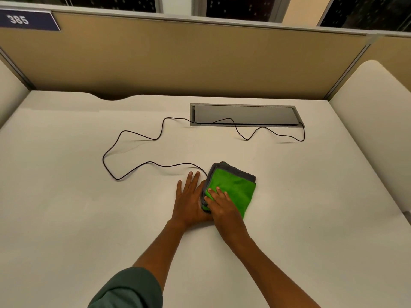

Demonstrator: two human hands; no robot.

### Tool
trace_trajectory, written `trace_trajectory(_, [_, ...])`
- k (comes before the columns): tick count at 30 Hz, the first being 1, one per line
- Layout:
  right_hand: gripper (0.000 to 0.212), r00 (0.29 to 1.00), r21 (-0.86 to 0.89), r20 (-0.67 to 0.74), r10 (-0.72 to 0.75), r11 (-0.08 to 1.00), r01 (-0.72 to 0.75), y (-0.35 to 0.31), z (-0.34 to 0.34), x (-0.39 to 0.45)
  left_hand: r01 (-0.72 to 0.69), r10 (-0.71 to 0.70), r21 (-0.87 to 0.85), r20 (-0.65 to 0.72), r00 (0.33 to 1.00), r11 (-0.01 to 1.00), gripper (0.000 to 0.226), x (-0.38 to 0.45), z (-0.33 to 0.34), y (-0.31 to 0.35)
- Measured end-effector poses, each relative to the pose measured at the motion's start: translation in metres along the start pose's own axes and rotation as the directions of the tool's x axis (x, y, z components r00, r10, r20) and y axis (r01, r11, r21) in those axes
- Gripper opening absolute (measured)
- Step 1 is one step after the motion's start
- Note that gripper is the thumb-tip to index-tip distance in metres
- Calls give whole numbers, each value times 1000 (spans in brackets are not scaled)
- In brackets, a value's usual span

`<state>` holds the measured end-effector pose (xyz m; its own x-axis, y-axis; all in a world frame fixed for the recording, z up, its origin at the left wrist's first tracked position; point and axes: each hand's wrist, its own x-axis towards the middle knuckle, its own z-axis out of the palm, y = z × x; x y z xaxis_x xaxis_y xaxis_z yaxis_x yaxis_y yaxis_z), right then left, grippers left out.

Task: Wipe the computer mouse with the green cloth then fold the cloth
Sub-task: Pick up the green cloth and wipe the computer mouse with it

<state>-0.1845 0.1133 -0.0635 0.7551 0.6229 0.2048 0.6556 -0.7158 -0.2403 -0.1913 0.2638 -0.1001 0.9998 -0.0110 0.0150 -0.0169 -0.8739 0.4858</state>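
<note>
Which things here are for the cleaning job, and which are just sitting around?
For the job:
green cloth, with the right hand pressing on it
left hand, flat beside the cloth
black cable, running to the cloth; the mouse itself is hidden

Just there:
grey cable hatch in the desk
number sign on the divider

cloth under my fingers is bright green with a dark grey edge, cable is black, desk plain off-white, divider tan, my sleeve dull green, sign navy with white 385
</note>
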Motion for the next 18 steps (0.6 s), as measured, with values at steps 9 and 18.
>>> trace_trajectory(9, [50,956,-12,161,244,969,-245,-14,9,49,32,-33,-49,-16,999,998,94,2,-1,1])
trace_trajectory(18, [55,953,-62,219,209,978,-200,-7,7,44,21,-23,-62,-24,999,998,111,1,0,0])
